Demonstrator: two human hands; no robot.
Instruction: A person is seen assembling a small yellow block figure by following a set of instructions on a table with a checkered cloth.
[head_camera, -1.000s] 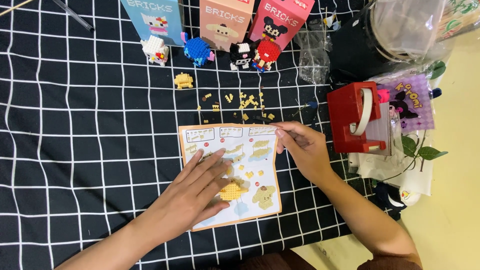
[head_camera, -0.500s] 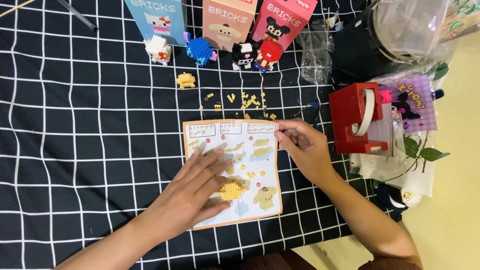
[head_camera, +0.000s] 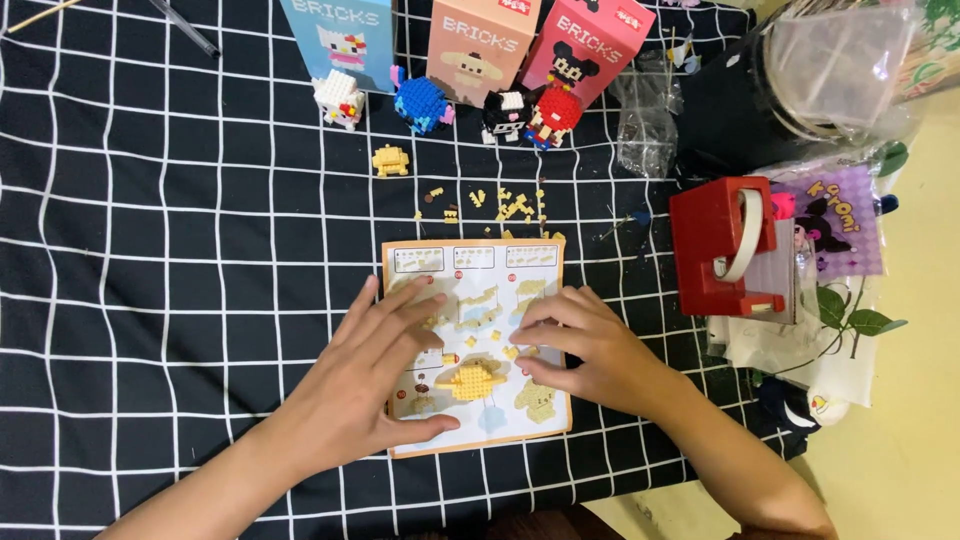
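Resting spread on the instruction sheet (head_camera: 470, 290) is the left hand (head_camera: 375, 375). The right hand (head_camera: 590, 350), fingers curled, is lying beside the yellow brick figure (head_camera: 470, 381).

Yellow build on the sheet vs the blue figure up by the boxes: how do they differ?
The yellow build lies low and flat on the instruction sheet; the blue figure stands upright on the cloth. The yellow build sits between the left hand and right hand; the blue figure stands apart from both, in the row before the boxes. The yellow build looks unfinished, the blue figure complete. Both are small brick builds.
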